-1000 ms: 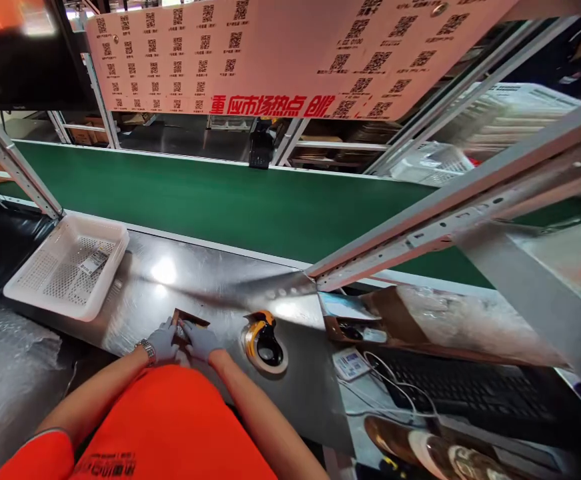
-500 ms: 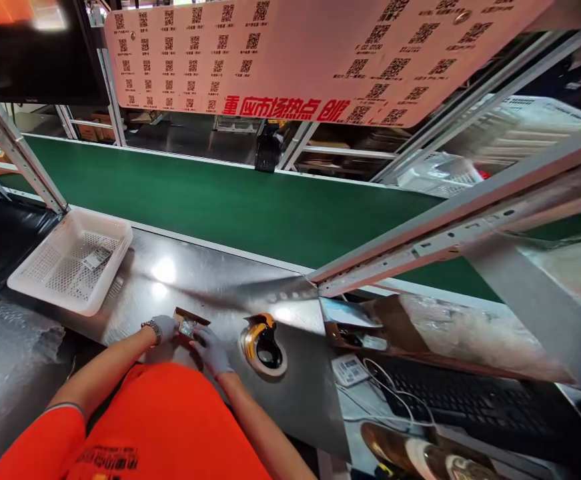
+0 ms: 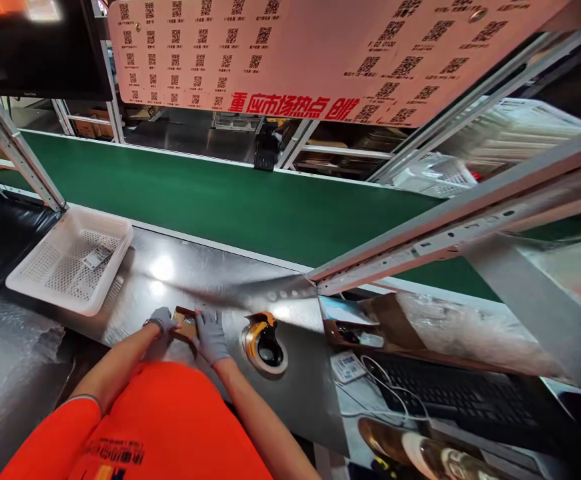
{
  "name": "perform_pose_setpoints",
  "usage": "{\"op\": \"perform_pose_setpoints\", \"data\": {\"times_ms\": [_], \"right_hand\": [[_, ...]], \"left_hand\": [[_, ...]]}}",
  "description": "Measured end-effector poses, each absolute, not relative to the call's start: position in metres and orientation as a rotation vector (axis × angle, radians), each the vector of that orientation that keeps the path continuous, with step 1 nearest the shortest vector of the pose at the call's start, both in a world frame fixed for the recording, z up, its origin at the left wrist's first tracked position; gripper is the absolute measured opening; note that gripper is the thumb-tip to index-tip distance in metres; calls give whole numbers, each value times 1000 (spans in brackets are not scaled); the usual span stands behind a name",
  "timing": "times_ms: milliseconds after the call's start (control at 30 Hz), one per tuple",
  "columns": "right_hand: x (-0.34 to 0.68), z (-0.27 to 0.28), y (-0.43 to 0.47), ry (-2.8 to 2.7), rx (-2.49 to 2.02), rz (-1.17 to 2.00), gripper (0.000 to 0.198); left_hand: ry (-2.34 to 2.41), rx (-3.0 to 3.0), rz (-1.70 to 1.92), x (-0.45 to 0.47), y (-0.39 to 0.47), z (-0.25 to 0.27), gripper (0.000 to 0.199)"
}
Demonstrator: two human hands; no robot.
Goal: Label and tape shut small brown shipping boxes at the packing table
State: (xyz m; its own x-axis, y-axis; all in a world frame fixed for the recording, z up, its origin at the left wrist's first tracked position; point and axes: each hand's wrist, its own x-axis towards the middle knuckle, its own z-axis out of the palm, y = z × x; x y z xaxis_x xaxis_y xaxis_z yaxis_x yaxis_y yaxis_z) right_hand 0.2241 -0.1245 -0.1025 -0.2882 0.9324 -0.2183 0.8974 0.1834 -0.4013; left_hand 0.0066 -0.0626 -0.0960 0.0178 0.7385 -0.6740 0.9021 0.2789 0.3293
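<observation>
A small brown cardboard box (image 3: 185, 322) lies on the steel worktable (image 3: 210, 280) close to my body. My left hand (image 3: 161, 319), in a grey glove with a watch at the wrist, holds the box's left side. My right hand (image 3: 211, 335), also gloved, presses flat on the box's right side and top. What is inside the box is hidden under my fingers. A tape dispenser with a yellow roll (image 3: 264, 341) sits just right of my right hand.
A white perforated basket (image 3: 70, 267) with a label in it stands at the left. A green conveyor belt (image 3: 230, 200) runs behind the table. A keyboard (image 3: 470, 400), cables, a small labelled device (image 3: 347, 366) and an open carton (image 3: 370, 320) lie at the right. Bubble wrap (image 3: 10, 373) is at the left.
The box flaps stood open with a shiny item showing between my hands; now my right hand lies flat over the box and the flaps are down. My left hand has stayed at the box's left side.
</observation>
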Motion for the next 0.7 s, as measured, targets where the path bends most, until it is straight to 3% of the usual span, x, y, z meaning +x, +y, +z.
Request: {"op": "perform_pose_setpoints", "data": {"times_ms": [267, 433, 700], "right_hand": [[244, -138, -137, -2335, -1555, 867, 73], [242, -164, -146, -2329, -1660, 806, 59], [244, -175, -147, -2175, -1643, 850, 58]], "left_hand": [[1727, 1366, -147, 9, -65, -101, 21], [1725, 1255, -112, 7, -64, -101, 18], [1792, 1247, -94, 10, -65, -101, 37]]}}
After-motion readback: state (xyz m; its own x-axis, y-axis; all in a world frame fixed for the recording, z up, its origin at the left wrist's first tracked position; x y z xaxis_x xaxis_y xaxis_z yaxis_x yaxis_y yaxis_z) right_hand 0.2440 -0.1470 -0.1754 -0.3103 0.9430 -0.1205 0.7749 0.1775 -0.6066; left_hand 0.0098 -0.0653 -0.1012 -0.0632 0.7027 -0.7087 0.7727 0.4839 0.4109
